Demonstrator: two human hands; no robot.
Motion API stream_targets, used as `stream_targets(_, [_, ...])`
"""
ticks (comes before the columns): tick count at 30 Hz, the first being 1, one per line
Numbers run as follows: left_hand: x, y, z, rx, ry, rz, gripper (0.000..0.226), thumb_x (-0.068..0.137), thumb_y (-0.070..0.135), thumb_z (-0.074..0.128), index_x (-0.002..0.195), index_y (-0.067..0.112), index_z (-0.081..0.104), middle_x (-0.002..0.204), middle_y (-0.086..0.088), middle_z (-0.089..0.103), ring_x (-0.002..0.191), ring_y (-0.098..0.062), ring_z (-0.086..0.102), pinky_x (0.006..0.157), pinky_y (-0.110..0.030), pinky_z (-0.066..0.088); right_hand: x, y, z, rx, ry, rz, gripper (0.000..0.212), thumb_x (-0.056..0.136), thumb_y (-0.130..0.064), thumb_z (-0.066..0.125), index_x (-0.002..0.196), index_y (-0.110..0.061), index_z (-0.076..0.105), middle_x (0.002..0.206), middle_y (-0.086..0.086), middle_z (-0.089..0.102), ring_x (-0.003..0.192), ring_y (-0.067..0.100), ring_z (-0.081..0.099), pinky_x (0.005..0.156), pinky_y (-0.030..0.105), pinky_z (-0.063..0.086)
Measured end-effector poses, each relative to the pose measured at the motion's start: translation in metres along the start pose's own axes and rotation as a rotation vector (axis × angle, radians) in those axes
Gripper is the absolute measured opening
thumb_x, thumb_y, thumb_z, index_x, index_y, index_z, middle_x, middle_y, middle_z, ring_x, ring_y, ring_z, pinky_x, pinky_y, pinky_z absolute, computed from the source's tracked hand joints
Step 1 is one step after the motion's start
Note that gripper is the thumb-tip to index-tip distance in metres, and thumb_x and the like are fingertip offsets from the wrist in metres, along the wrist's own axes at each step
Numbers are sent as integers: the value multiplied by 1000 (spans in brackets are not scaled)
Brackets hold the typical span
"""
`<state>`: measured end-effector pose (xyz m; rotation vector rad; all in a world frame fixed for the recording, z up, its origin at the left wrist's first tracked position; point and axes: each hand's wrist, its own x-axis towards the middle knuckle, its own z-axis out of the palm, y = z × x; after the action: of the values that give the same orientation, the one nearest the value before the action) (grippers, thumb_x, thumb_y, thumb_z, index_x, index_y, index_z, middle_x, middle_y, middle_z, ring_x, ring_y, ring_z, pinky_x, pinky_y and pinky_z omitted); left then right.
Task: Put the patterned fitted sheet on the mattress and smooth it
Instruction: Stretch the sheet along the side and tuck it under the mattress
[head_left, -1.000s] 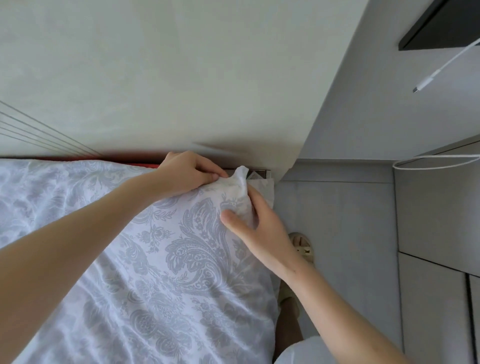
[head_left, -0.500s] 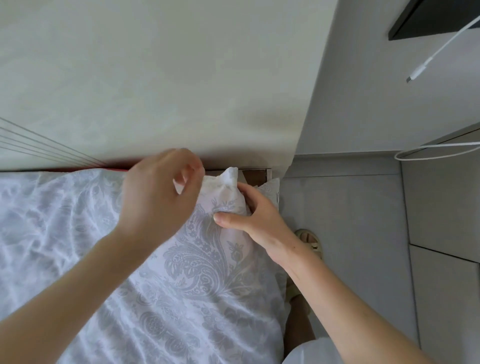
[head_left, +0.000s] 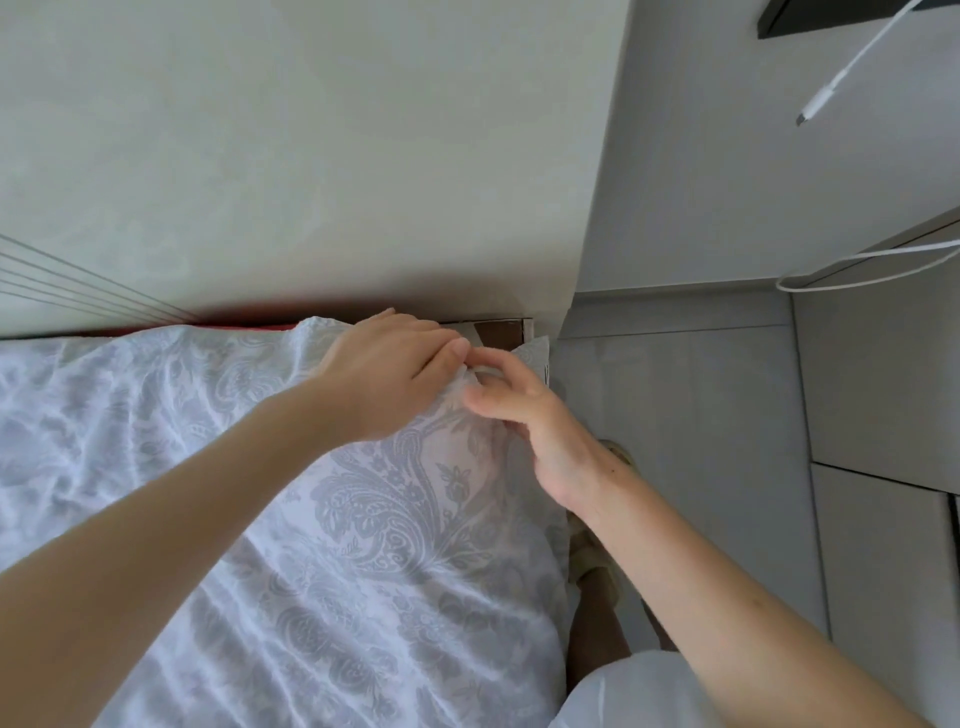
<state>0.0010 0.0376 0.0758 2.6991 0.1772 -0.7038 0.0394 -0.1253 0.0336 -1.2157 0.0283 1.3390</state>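
The white fitted sheet with a grey paisley pattern (head_left: 374, 519) lies wrinkled over the mattress, reaching its far right corner by the wall. My left hand (head_left: 384, 379) rests palm down on that corner, its fingertips pinching a small bunch of fabric. My right hand (head_left: 524, 415) meets it from the right, thumb and fingers closed on the same bunched corner of the sheet. The mattress itself is hidden under the cloth; a strip of red (head_left: 244, 326) shows along the wall.
A pale wall (head_left: 311, 156) runs right behind the bed. Grey floor tiles (head_left: 675, 415) lie to the right, with my sandalled foot (head_left: 597, 551) beside the bed. A white cable (head_left: 857, 270) loops at the right edge, and a brown bed frame corner (head_left: 501, 332) shows.
My left hand, lifted half a second ago, has come back down onto the corner next to my right hand. The raised peak of fabric is now lower and covered by both hands.
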Motion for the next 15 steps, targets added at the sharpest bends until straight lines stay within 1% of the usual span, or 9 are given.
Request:
stream_targets(2, [-5, 2, -1, 19, 23, 9, 75, 81, 53, -2, 102, 28, 65, 97, 10, 66, 100, -14, 57, 103, -35, 30, -6, 6, -13, -91, 112, 6, 47, 78, -53, 59, 121, -34, 53, 124, -13, 58, 115, 7, 54, 101, 28, 39])
stream_targets(3, [-10, 2, -3, 18, 41, 16, 73, 82, 52, -1, 101, 27, 66, 97, 11, 67, 99, -13, 57, 103, -35, 30, -9, 10, -21, -114, 221, -11, 43, 85, -59, 51, 121, -35, 52, 126, -16, 53, 116, 4, 52, 99, 22, 38])
stream_targets(5, [-25, 1, -10, -24, 75, 36, 66, 86, 50, 6, 97, 26, 67, 96, 13, 68, 98, -12, 59, 105, -35, 30, -18, 16, -35, -15, 451, -13, 40, 95, -56, 34, 123, -33, 51, 126, -16, 50, 105, -4, 50, 85, 9, 38])
stream_targets(6, [-34, 0, -15, -55, 91, 47, 62, 88, 48, 10, 96, 26, 68, 95, 13, 68, 97, -12, 60, 105, -37, 31, -18, 24, -40, 76, 480, 29, 45, 95, -57, 29, 126, -32, 50, 123, -15, 52, 98, -5, 50, 80, 10, 38])
stream_targets(7, [-45, -1, -20, -85, 107, 62, 58, 90, 47, 14, 95, 25, 68, 94, 14, 69, 95, -13, 62, 104, -38, 34, -16, 30, -39, 143, 422, 93, 52, 94, -61, 25, 127, -30, 50, 120, -14, 55, 96, -2, 51, 79, 14, 41])
stream_targets(9, [-65, -1, -31, -119, 140, 90, 52, 94, 43, 20, 94, 25, 69, 93, 15, 69, 91, -13, 63, 96, -38, 37, 7, 49, -16, 195, 137, 245, 78, 80, -78, 28, 133, -26, 51, 129, -8, 56, 115, 11, 54, 97, 31, 43])
stream_targets(11, [-81, -1, -40, -134, 171, 88, 49, 95, 41, 23, 92, 27, 70, 92, 17, 69, 88, -9, 61, 90, -35, 37, 27, 62, 15, 211, -129, 433, 97, 63, -87, 41, 133, -20, 53, 133, 5, 57, 126, 23, 50, 110, 45, 34])
stream_targets(13, [-86, -2, -46, -173, 181, 63, 48, 95, 42, 23, 92, 29, 70, 90, 18, 68, 88, -4, 58, 88, -31, 37, 41, 67, 26, 196, -354, 535, 95, 69, -89, 31, 124, -16, 58, 126, 6, 61, 127, 26, 48, 111, 43, 31])
stream_targets(15, [-78, 1, -43, -192, 163, 42, 51, 93, 45, 22, 92, 30, 70, 90, 17, 68, 88, -2, 56, 86, -29, 36, 44, 63, 14, 183, -366, 561, 85, 79, -83, 17, 113, -18, 61, 115, 2, 65, 120, 24, 52, 106, 40, 35])
